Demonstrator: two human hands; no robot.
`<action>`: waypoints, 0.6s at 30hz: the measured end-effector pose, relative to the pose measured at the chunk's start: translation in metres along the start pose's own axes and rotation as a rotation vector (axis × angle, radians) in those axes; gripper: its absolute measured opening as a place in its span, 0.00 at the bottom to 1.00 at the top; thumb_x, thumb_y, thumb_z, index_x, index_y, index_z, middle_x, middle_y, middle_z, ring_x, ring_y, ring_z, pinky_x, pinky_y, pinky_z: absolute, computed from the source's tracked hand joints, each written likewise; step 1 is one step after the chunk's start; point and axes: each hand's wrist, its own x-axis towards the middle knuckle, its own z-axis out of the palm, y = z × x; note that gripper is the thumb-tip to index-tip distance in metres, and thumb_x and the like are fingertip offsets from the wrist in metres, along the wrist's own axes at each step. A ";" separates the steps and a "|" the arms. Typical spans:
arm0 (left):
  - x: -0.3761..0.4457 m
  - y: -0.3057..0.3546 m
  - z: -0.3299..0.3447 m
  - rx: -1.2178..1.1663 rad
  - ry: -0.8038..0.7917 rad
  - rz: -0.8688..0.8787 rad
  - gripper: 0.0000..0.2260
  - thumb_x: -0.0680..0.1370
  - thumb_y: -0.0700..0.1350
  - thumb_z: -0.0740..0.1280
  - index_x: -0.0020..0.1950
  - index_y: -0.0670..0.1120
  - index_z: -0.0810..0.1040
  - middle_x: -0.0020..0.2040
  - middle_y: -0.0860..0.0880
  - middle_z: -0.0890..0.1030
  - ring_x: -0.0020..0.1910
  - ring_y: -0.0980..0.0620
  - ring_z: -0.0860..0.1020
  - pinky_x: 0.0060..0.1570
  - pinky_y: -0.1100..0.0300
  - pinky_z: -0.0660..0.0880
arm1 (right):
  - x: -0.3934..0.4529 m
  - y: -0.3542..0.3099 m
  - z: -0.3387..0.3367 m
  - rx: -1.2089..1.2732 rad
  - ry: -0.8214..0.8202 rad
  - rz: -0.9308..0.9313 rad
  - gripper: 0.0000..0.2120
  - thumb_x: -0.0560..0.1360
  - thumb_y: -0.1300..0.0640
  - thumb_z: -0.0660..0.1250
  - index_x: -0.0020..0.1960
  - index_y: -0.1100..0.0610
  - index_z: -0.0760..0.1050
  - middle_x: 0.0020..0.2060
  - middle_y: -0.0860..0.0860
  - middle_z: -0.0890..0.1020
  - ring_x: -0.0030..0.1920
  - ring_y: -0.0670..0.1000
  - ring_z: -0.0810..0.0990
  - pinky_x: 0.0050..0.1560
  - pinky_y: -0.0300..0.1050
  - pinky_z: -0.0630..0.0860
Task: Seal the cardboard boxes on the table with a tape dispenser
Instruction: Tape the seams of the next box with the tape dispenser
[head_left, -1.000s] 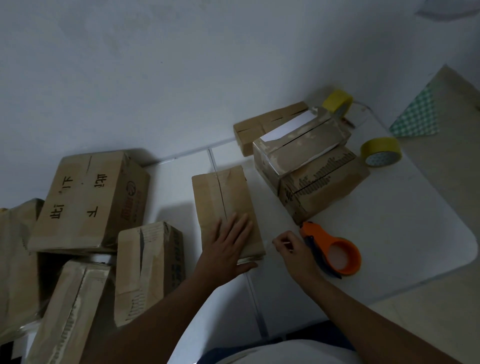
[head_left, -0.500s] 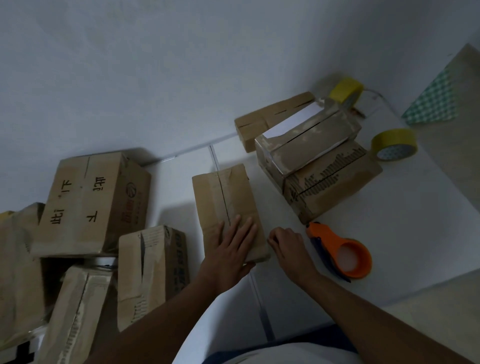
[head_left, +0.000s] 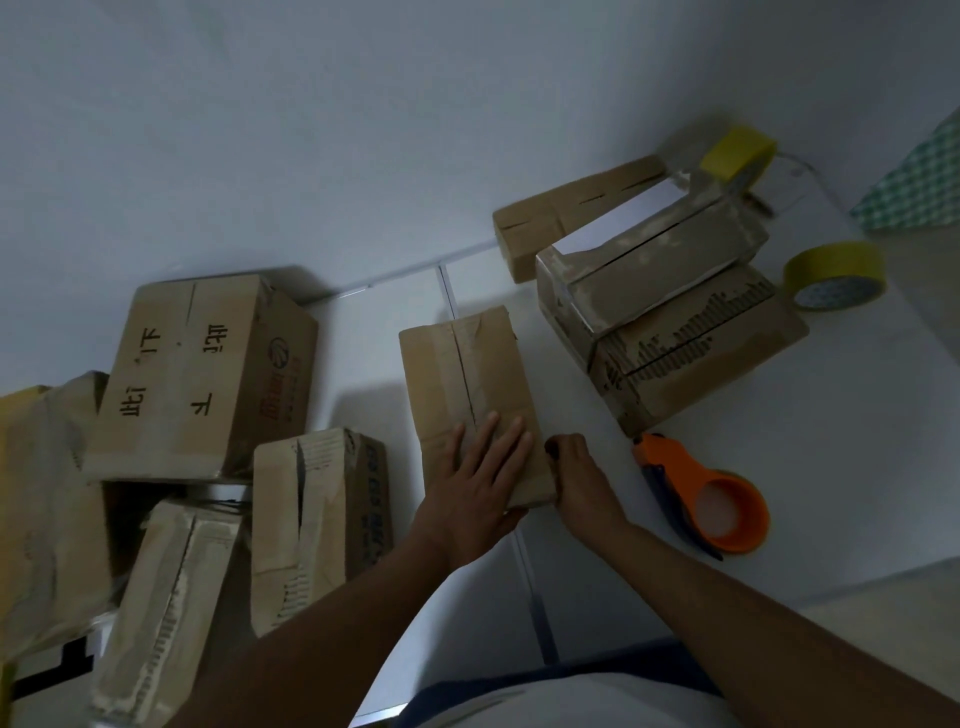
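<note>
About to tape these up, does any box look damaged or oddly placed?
Yes. The box left of the one under the left hand has a crumpled, split-open top. Another box sits tilted on the printed box at right, its paper skin torn.

We see a dim, bluish scene with low contrast. Soft shadows fall left of the big printed box (head_left: 202, 374) and the narrow box (head_left: 475, 405), so light seems to come from the right. The white table (head_left: 831, 467) is brightest at the right, without glare. Wide-angle bending curves the edges, and the near left cartons (head_left: 47, 499) look smeared and soft.
</note>
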 end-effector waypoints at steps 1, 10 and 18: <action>0.000 0.000 0.000 -0.009 0.004 -0.001 0.39 0.78 0.64 0.61 0.81 0.44 0.53 0.81 0.44 0.55 0.79 0.40 0.52 0.74 0.36 0.54 | 0.001 0.000 -0.003 -0.055 -0.032 -0.005 0.13 0.82 0.60 0.57 0.65 0.60 0.66 0.60 0.55 0.69 0.54 0.54 0.74 0.54 0.49 0.72; 0.000 0.000 0.002 -0.026 0.011 -0.010 0.39 0.78 0.65 0.60 0.81 0.45 0.53 0.81 0.45 0.55 0.80 0.41 0.51 0.74 0.37 0.53 | -0.044 0.010 -0.018 -0.325 0.047 -0.333 0.17 0.71 0.71 0.56 0.56 0.60 0.73 0.52 0.54 0.74 0.50 0.54 0.73 0.52 0.46 0.71; 0.001 0.000 -0.006 -0.041 -0.042 -0.013 0.39 0.78 0.66 0.60 0.81 0.44 0.54 0.81 0.45 0.55 0.79 0.41 0.52 0.74 0.36 0.54 | -0.022 -0.002 -0.027 -0.281 0.019 -0.265 0.26 0.76 0.66 0.60 0.73 0.57 0.61 0.71 0.53 0.62 0.61 0.55 0.70 0.59 0.48 0.69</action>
